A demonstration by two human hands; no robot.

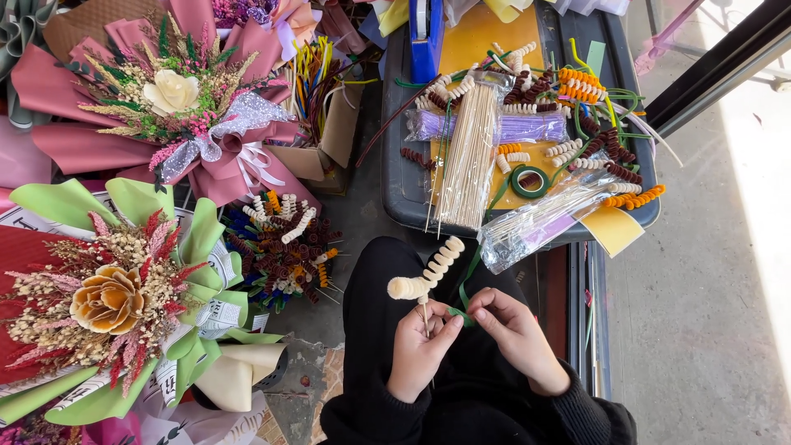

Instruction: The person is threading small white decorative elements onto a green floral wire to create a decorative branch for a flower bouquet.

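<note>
— Near the lap, at the bottom centre, what is held?

— A cream spiral of pipe cleaner (pixel 428 274) on a thin stick is pinched upright-tilted by the left hand (pixel 418 348), thumb and fingers pressed together around the stick just below the coil. A strip of green floral tape (pixel 465 298) is pinched between thumb and forefinger of the right hand (pixel 512 336), and its lower end is met at the stick between the two hands.

— What is seen farther off?

— A grey tray (pixel 395 165) is set beyond the knees, and on it are laid a bundle of bamboo skewers (pixel 470 156), a roll of green tape (pixel 529 181) and loose coils in orange, brown and cream. To the left, a cluster of finished spirals (pixel 284 247) is stood on sticks. Further left, a pink-wrapped bouquet (pixel 173 99) is laid far, and a green-wrapped bouquet (pixel 115 305) near.
</note>
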